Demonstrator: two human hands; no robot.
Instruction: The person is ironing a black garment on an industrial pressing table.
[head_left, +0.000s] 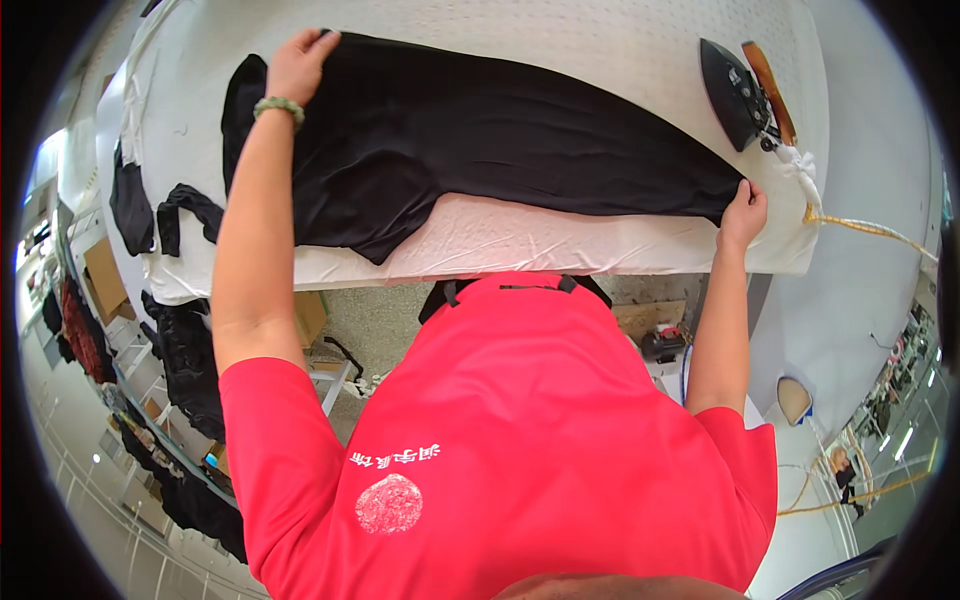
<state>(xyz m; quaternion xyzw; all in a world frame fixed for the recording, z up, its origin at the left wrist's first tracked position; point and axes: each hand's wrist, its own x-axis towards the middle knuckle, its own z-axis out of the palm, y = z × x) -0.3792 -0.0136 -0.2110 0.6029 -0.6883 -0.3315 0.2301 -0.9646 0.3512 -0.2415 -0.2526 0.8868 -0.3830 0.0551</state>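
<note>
A pair of black trousers [480,130] lies stretched sideways across a white padded ironing table [480,235]. It is wide at the left and narrows toward the right. My left hand [298,68] pinches the far edge near the wide end, with the arm reaching across the cloth. At the narrow end, my right hand [743,214] grips the hem corner between thumb and fingers. Soft creases run through the cloth, mostly near the wide end. Beyond my right hand, an iron [735,95] with a wooden handle rests on the table, apart from the trousers.
Black cloth pieces [188,212] lie at the table's left end. A yellowish cord [870,226] runs off to the right from beside the iron. Dark garments [185,360] hang below on the left. Under the table at right sits a small dark machine [662,345].
</note>
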